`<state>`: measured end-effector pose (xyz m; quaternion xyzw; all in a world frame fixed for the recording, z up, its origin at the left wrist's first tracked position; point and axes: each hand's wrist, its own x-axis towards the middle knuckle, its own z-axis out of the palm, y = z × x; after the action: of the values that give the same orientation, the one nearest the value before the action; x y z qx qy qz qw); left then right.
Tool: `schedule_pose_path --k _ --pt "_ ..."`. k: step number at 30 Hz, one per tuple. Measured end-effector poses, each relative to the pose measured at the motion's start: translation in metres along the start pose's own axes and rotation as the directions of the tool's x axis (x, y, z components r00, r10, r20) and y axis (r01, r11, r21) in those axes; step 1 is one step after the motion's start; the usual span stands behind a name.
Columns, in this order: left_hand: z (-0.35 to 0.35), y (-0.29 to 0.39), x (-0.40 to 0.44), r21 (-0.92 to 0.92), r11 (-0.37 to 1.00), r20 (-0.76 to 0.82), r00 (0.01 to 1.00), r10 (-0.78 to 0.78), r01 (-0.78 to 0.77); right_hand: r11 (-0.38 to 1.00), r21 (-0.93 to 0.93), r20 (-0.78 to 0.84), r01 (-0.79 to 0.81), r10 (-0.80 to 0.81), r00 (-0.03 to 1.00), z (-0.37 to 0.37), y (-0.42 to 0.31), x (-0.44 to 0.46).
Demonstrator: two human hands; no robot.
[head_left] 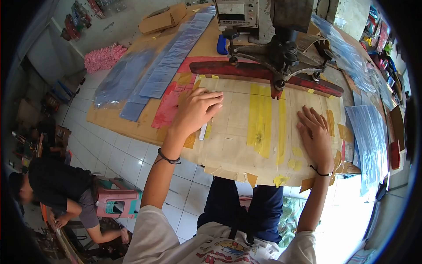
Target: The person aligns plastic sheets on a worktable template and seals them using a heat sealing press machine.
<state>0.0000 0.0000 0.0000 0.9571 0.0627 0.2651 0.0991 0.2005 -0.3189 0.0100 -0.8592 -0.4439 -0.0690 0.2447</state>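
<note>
A tan board [228,152] patched with yellow tape strips [259,127] lies in front of me below a press. My left hand [198,110] rests on its left part, fingers loosely bent and pointing right, with nothing visible in them. On the right part, my right hand [315,138] lies flat with its fingers spread. Beyond both hands, the press's long dark-red bar [228,69] spans the board's far edge. A small white strip [203,131] lies beside my left wrist. Whether a clear film covers the board, I cannot tell.
Bluish plastic sheets [176,61] are stacked at the left, more plastic sheets [367,141] hang over the right edge. A control box [237,13] and a cardboard box [162,18] stand at the back. Another person [61,185] bends near a pink stool [116,200] at lower left.
</note>
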Motion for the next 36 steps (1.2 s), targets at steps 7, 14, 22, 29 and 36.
schedule_pose_path --k 7,14,22,29,36 --pt "0.000 -0.001 0.002 -0.002 1.000 -0.014 1.000 0.014 -0.014 1.000 -0.012 -0.009 0.007 -0.008 1.000 0.002 0.000 0.001" --pt "-0.003 0.001 0.004 -0.047 0.999 0.018 1.000 0.005 -0.004 1.000 0.006 0.011 -0.004 0.004 1.000 -0.001 -0.002 0.002" --pt "-0.003 0.002 0.005 -0.049 0.999 0.029 0.999 0.017 -0.016 0.999 -0.033 0.033 0.012 -0.011 0.999 -0.001 -0.002 0.001" --pt "-0.005 0.005 0.008 -0.192 0.978 0.142 0.988 -0.059 0.086 0.981 -0.101 0.173 0.168 -0.149 0.974 -0.016 0.007 0.005" --pt "-0.011 0.004 0.015 -0.059 0.998 0.291 0.956 0.026 -0.009 0.909 0.069 0.286 0.412 -0.413 0.864 -0.036 0.034 0.046"
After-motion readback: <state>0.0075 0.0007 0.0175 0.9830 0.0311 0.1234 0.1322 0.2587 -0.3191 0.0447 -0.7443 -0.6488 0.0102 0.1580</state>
